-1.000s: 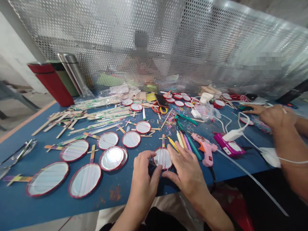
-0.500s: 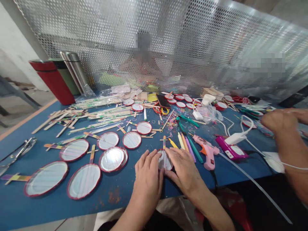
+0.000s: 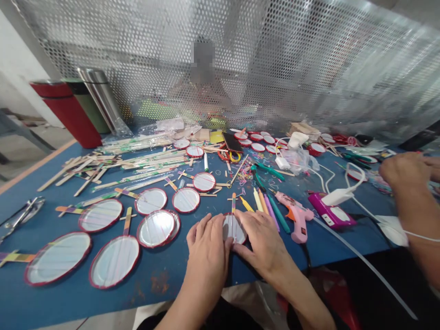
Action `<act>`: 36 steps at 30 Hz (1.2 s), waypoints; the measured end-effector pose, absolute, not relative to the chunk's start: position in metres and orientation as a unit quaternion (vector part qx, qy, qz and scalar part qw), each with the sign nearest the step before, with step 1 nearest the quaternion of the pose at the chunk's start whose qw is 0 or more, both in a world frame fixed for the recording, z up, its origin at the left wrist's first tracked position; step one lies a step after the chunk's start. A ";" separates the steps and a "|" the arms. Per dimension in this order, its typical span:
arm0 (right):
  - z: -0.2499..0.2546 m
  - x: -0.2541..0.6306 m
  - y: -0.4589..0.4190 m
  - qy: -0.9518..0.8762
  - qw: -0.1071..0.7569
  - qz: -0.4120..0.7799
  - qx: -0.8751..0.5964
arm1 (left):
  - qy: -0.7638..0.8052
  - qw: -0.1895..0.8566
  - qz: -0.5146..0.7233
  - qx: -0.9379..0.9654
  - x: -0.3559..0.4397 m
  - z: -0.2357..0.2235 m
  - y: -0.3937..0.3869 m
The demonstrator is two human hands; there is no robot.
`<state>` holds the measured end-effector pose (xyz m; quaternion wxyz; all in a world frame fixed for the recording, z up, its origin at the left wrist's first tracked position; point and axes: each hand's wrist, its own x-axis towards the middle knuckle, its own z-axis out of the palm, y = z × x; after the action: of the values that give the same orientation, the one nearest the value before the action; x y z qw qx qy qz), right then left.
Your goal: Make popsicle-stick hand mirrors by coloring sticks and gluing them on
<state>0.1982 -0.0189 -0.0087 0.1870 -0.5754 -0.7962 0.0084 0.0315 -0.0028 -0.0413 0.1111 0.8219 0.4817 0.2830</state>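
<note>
Left hand (image 3: 208,238) closes in over a round, white-faced disc with a red rim (image 3: 239,231)

Since a second ago, its fingers have drawn together and now cover the disc's left side. The bare right hand (image 3: 259,236) touches the right edge, thumb apart from its fingers; whether either hand grips or only presses, I cannot tell. The disc lies on the blue tabletop (image 3: 68,300) between both hands, a flat, colour-banded wooden stick (image 3: 233,203) pointing away from it. Right of the disc are a slim yellow marker (image 3: 246,204), a pink glue gun (image 3: 298,217) and a magenta power block (image 3: 323,211). Left of it lie two stacked, red-rimmed white discs (image 3: 156,228). Beyond it are multicoloured elastic loops (image 3: 244,173); far right, a co-worker's bare hand (image 3: 405,170).
</note>
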 end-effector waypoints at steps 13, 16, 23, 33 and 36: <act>-0.017 0.198 -0.028 -0.797 0.232 -0.091 -0.550 | 0.487 0.154 0.290 0.809 0.025 -0.039 -0.001; -0.020 0.201 -0.030 -0.794 0.211 -0.108 -0.560 | 0.481 0.159 0.290 0.812 0.024 -0.043 0.001; -0.024 0.199 -0.031 -0.794 0.177 -0.083 -0.576 | 0.474 0.178 0.293 0.811 0.022 -0.045 0.000; -0.024 0.198 -0.020 -0.796 0.218 -0.093 -0.557 | 0.457 0.167 0.318 0.814 0.022 -0.050 0.002; -0.024 0.199 -0.018 -0.792 0.227 -0.087 -0.560 | 0.450 0.168 0.340 0.809 0.021 -0.051 0.003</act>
<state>0.1987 -0.0183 -0.0243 0.2267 -0.5599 -0.7921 -0.0875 0.0209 0.0028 -0.0506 0.1677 0.8087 0.4499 0.3398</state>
